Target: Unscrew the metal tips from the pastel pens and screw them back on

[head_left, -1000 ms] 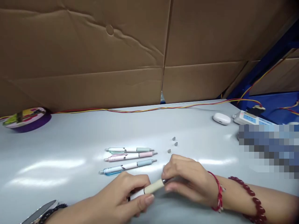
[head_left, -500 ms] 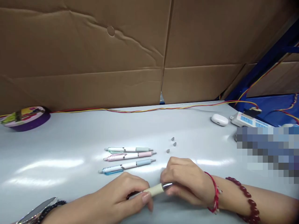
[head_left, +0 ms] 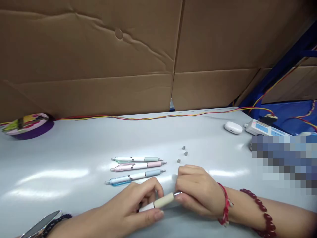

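head cam: on the wearer's head, basically their own viewpoint
glossy pale-grey tabletop [head_left: 86,142]: viewed from above, facing forward and down
bare left hand [head_left: 132,205], bare right hand [head_left: 198,191]: pretty close, low down
creased brown cardboard sheets [head_left: 99,56]: farther back, up top

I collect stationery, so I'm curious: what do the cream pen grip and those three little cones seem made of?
Cream grip: probably rubber or plastic; it looks smooth and matte. Little cones: likely metal, judging by their silvery sheen.

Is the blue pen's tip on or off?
Off, it seems: the blue pen ends in a bare, narrow metal stub, and three silver tips lie loose nearby.
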Demonstrator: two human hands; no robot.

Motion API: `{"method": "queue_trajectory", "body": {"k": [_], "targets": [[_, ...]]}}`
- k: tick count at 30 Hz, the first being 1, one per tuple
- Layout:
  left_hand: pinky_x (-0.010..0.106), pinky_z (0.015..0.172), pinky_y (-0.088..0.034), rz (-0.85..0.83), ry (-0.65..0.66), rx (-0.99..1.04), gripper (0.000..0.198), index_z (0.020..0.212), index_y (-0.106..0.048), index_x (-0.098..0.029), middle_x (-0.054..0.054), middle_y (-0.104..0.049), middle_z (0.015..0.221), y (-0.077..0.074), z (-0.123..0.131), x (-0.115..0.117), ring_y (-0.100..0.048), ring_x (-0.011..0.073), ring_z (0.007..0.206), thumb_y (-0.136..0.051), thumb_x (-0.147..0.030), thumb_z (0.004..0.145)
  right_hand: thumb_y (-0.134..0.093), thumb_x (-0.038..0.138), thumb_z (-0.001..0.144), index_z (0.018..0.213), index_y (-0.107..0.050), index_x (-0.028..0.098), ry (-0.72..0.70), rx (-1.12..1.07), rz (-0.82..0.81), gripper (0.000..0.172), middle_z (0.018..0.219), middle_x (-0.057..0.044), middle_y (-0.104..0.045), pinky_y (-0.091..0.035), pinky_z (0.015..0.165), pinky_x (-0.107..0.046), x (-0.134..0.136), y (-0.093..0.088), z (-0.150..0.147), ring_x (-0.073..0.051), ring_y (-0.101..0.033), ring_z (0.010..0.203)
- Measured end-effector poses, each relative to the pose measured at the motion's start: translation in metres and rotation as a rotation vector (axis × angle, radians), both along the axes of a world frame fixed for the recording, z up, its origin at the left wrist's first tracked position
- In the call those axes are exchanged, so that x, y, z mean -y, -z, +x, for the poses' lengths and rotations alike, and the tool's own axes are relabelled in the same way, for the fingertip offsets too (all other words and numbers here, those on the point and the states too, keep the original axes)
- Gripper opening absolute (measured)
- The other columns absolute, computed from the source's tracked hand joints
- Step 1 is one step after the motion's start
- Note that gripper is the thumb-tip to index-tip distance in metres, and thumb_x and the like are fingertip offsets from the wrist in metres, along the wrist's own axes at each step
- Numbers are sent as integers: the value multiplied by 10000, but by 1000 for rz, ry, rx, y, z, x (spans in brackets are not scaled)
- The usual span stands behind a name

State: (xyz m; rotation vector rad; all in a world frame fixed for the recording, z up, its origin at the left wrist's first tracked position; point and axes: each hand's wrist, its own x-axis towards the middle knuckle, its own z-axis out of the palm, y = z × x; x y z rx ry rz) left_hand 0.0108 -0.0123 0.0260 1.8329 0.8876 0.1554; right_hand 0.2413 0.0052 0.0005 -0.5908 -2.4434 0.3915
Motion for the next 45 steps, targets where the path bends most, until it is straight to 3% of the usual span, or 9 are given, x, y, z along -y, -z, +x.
{"method": "queue_trajectory", "body": {"k": [8,13,17,21,25,28,36,41,45], "targets": [[164,462,-400,-181,-52,37,445,840,-475,-191,-12,-471,746,-3,4,0,-448,117,595,-252,-558,957,-312,255,1000,971,-521,139,-74,-188,-41,241,827,-72,-640,-445,719,-271,-2,-6,-2,-143,-535,747],[178,563,-428,15,-41,37,432,817,-513,-192,-10,-471,734,-2,4,0,-454,137,684,-241,-486,978,-344,233,988,985,-522,148,-104,-174,-47,197,828,-67,-642,-458,721,-288,-1,-3,-2,-146,-540,741],[167,588,-428,74,-86,128,174,1094,-450,-276,-38,-482,815,9,1,4,-446,112,665,-436,-365,944,-370,298,990,971,-543,162,-27,-220,-66,221,807,-57,-648,-463,692,-282,-2,-1,-1,-151,-521,716],[159,677,-462,364,-68,257,440,1211,-348,-317,10,-516,1107,14,1,7,-536,119,887,-446,-78,855,-399,286,983,1007,-558,169,-15,-243,-85,199,822,-54,-656,-470,694,-271,-3,-2,0,-150,-535,731],[182,866,-444,559,60,323,467,1144,-389,-264,46,-512,1225,7,1,6,-454,149,1193,-395,32,783,-408,293,978,1004,-565,167,5,-254,-95,203,811,-56,-657,-467,673,-276,-3,-1,0,-158,-527,720],[181,942,-402,596,97,275,435,1085,-433,-241,48,-521,1237,1,0,4,-467,128,1197,-364,52,771,-403,304,980,987,-566,168,-1,-251,-112,212,809,-54,-655,-464,677,-276,-3,-1,0,-157,-523,718],[204,853,-464,541,211,188,341,937,-501,-235,24,-515,1260,-1,1,1,-579,177,1069,-384,26,754,-335,324,999,933,-541,169,20,-231,-112,266,776,-53,-615,-459,667,-264,-4,1,2,-152,-504,717],[223,857,-469,516,236,145,304,959,-547,-245,16,-530,1269,-2,2,1,-627,153,950,-425,-19,797,-300,353,998,648,-475,188,151,-64,163,424,528,-3,-478,-345,533,-265,-24,-11,22,-147,-392,545],[213,854,-469,502,222,123,284,944,-570,-232,30,-547,1256,-4,1,-1,-625,139,946,-430,-26,808,-370,329,966,549,-430,191,278,389,160,444,477,8,-429,-235,471,-261,-34,-26,39,-136,-374,472]]}}
